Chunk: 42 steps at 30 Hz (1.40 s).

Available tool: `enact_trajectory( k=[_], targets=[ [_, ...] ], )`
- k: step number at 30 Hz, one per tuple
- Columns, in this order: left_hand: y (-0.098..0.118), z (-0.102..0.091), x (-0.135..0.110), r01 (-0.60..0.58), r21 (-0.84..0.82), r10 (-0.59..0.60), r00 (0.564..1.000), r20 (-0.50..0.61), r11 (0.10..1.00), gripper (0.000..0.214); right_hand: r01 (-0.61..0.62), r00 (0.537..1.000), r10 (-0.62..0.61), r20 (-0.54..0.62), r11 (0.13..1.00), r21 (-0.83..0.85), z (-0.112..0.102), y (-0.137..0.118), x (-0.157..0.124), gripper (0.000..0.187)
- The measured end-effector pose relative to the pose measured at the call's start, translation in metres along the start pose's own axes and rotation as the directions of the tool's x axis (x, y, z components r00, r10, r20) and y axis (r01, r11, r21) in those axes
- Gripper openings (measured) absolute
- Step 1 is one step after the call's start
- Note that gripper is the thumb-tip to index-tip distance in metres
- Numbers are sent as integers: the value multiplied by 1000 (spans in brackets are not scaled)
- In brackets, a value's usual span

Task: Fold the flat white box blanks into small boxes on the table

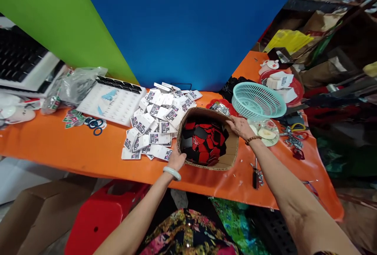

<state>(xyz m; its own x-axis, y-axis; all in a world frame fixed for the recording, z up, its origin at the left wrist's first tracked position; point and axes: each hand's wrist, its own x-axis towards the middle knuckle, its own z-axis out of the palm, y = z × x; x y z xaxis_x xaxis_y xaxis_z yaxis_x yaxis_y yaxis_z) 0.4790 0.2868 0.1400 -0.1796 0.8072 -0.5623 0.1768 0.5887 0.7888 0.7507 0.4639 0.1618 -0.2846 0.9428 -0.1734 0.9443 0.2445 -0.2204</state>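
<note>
An open cardboard box (231,151) stands on the orange table in front of me, tilted so that I look into it. Inside lie many flat red and black pieces (206,139). My left hand (176,160) grips the box's near left edge, thumb over the rim. On the far right rim, my right hand (241,126) is closed around the cardboard edge. A heap of small white printed boxes (159,119) lies against the box's left side.
A pale green plastic basket (259,99) stands right of the box, near a red tray (296,86) with white boxes. A screwdriver (255,176) lies at the front right. Left are a white tray (113,101), black rings (96,123) and a red stool (94,219).
</note>
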Motion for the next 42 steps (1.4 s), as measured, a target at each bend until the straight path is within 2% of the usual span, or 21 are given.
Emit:
enact_trajectory(
  k=[3,5,9,12,16,18,21,24,26,29,32,35,37,42],
  targets=[
    [11,-2,0,23,96,-24,1000,11,995,63,3,1000,-2,9,1000,0,0,9,-19,22],
    [25,-2,4,-6,209,-3,999,42,978,63,-35,999,35,2,999,4,2,20,-43,23],
    [59,2,19,-106,405,55,989,134,908,61,-171,983,174,-63,984,56,13,40,-100,32],
    [74,6,26,-148,465,73,982,175,873,61,-260,960,268,-82,961,94,21,48,-120,39],
    [70,16,14,-101,420,32,985,170,902,66,-258,956,269,-117,961,99,16,55,-100,39],
    [62,29,-2,-62,361,6,988,154,931,71,-223,967,228,-111,973,55,7,61,-80,35],
    [51,54,-29,64,315,-117,981,152,947,74,-145,987,142,-71,988,-43,-5,73,-52,29],
    [46,72,-46,90,252,-134,978,163,963,74,-69,996,62,-57,989,-133,-11,80,-39,26],
    [45,74,-47,102,219,-142,975,172,970,76,-47,997,35,-70,984,-172,-9,82,-39,27],
    [50,67,-36,104,236,-150,971,188,966,77,-61,992,39,-122,982,-177,-4,84,-53,29],
    [60,57,-21,40,314,-109,972,207,949,75,-142,982,124,-146,982,-122,1,85,-72,30],
    [66,54,-14,-26,335,-54,972,228,942,74,-254,962,246,-117,966,-51,2,86,-82,30],
    [63,57,-17,-39,305,-29,976,214,952,73,-275,957,272,-103,961,-16,1,85,-81,31],
    [38,80,-37,-16,267,-19,992,127,964,73,-213,974,213,-78,977,6,-9,83,-61,34]
  ],
)
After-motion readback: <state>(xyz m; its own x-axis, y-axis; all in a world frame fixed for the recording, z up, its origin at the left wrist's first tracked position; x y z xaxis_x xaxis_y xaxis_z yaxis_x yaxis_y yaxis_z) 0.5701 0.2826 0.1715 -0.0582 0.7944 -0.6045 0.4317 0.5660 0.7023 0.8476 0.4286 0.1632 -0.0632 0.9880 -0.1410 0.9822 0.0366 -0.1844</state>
